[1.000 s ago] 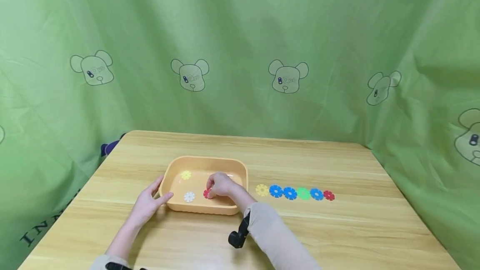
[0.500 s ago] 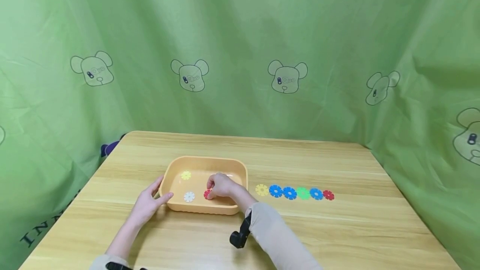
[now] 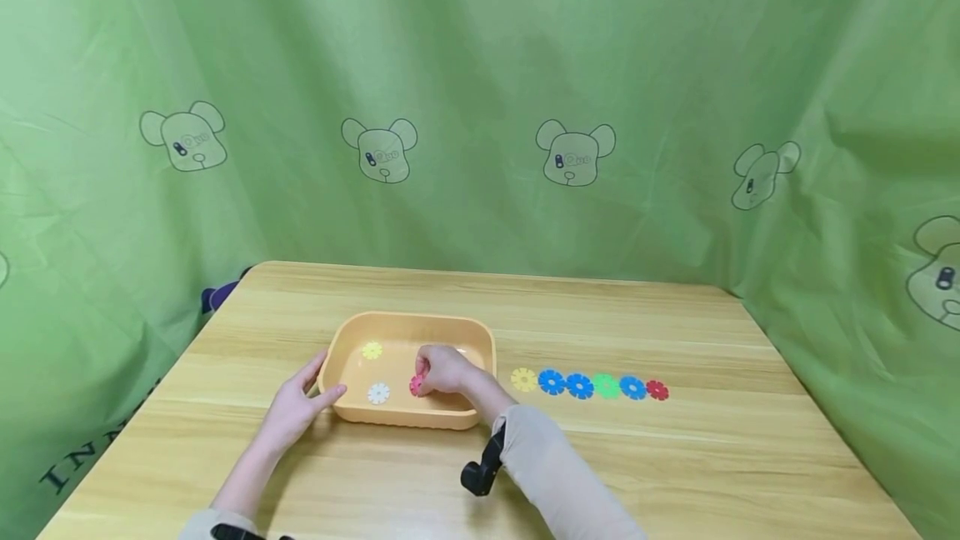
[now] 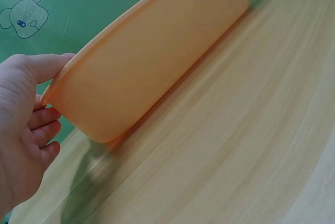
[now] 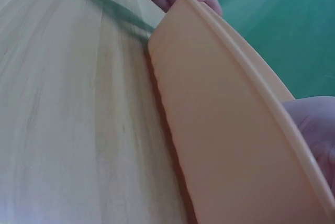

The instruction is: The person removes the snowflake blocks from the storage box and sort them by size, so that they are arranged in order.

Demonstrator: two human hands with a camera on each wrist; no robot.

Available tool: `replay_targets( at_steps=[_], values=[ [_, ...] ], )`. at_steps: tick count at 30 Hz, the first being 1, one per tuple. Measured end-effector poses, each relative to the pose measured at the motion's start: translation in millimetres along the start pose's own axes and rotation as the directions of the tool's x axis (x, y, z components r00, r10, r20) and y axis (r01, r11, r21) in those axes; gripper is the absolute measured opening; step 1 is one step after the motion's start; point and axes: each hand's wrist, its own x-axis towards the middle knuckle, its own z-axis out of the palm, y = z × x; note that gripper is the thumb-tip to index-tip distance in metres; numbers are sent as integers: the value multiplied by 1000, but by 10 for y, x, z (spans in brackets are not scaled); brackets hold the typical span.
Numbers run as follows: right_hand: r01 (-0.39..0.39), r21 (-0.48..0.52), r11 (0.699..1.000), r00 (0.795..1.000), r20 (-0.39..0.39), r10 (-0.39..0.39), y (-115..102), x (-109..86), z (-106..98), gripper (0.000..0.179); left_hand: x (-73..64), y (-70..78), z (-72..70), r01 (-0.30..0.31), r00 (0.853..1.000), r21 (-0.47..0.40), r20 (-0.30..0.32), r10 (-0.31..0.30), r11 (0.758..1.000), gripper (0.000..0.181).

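An orange plastic basin (image 3: 360, 417) stands on the table, seen from outside in both wrist views. My left hand (image 3: 291, 413) holds its left end, thumb over the rim and fingers outside, as the left wrist view (image 4: 23, 114) confirms. Inside the basin, my right hand (image 3: 444, 369) pinches a pinkish-red snowflake disc (image 3: 415, 387) between thumb and fingers. A yellow snowflake disc (image 3: 372, 350) and a white snowflake disc (image 3: 378, 393) lie on the basin floor to its left. In the right wrist view the basin wall hides the right fingertips.
To the right of the basin, a row of several snowflake discs runs across the wooden table (image 3: 712, 457), from a yellow disc (image 3: 524, 380) through blue ones and a green disc (image 3: 607, 387) to a red disc (image 3: 657, 390). A green curtain (image 3: 480, 215) hangs behind.
The pinched disc has shifted slightly to the right with my right hand and looks pinker than before. My left hand and the basin have stayed in place.
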Motion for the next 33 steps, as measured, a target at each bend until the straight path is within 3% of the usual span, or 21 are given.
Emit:
replay_targets(
  at_steps=[4, 9, 20, 28, 33],
  values=[
    [-16, 93, 996, 1000, 0, 16, 2, -27, -39, 17, -5, 0, 1, 1, 1000, 1, 2, -1, 1000, 75],
    [-33, 244, 969, 999, -3, 34, 25, -61, -98, 12, -9, 6, -2, 9, 1000, 6, 1, -9, 1000, 75],
    [17, 354, 935, 995, -94, 18, 84, -181, -349, 9, -14, 19, -8, 2, 1000, 3, 0, -2, 1000, 75],
    [10, 514, 858, 988, -138, 71, 123, -390, -673, 14, -12, 13, -5, -1, 1000, 12, -2, 1, 1000, 75],
    [-3, 557, 830, 982, -154, 107, 259, -556, -845, 19, -24, 23, -2, 9, 1000, 23, -2, -9, 1000, 76]
  ],
)
